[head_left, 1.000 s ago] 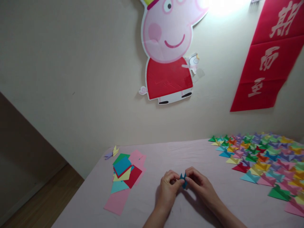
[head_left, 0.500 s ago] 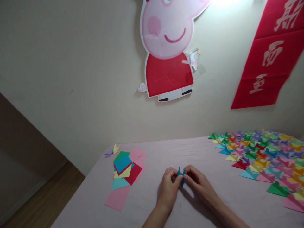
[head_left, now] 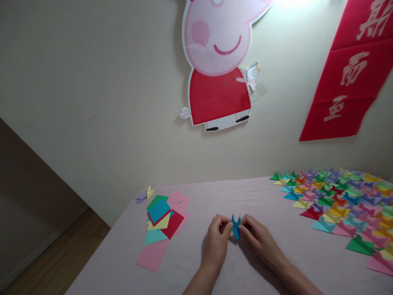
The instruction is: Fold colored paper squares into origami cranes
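A small folded blue paper piece [head_left: 236, 228] with two upward points sits between my two hands, just above the pink table [head_left: 215, 196]. My left hand [head_left: 217, 241] pinches its left side with thumb and fingers closed. My right hand [head_left: 259, 241] pinches its right side the same way. A loose stack of flat coloured paper squares [head_left: 161, 221] lies to the left of my hands.
Several finished folded paper pieces in many colours [head_left: 340, 205] cover the table's right side. Two small folded pieces, yellow and purple [head_left: 146, 194], lie at the far left corner. The wall behind holds a cartoon pig cutout [head_left: 218, 65] and a red banner [head_left: 346, 78]. Wooden floor lies left of the table.
The blue piece has turned more upright between my fingers, its two points now showing clearly. My hands stay in nearly the same place. The view has shifted slightly.
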Motion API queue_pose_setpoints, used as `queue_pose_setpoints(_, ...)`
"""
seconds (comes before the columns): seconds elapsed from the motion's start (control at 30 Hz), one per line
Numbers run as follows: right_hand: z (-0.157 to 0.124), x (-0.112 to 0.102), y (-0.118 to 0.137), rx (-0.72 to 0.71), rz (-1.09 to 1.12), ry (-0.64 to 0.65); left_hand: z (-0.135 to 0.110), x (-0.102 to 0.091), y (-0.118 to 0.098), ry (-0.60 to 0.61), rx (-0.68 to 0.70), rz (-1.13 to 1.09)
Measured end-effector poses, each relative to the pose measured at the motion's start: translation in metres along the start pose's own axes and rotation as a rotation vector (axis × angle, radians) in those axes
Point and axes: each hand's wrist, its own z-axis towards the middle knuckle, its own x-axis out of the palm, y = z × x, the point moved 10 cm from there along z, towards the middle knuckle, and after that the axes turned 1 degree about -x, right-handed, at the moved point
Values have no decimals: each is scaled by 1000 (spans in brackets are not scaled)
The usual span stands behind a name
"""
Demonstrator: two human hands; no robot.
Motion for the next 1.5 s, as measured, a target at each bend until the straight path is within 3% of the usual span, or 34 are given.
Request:
queue_pose_setpoints(0.2, 2, 6, -2, 43, 88, 45, 1, 3, -2, 11, 50, -1)
queue_pose_setpoints(0.53, 3, 11, -23, 136, 167, 81, 3, 4, 5, 37, -2, -53)
queue_pose_setpoints(1.07, 1, 15, -26, 239, 351, 65, 1, 6, 11, 5, -65, -173)
queue_pose_setpoints(1.37, 1, 6, -23, 233, 294, -14, -5, 6, 5, -3, -84, 66)
queue_pose_setpoints(1.5, 2, 7, -26, 249, 302, -6, -8, 5, -7, -14, -8, 118)
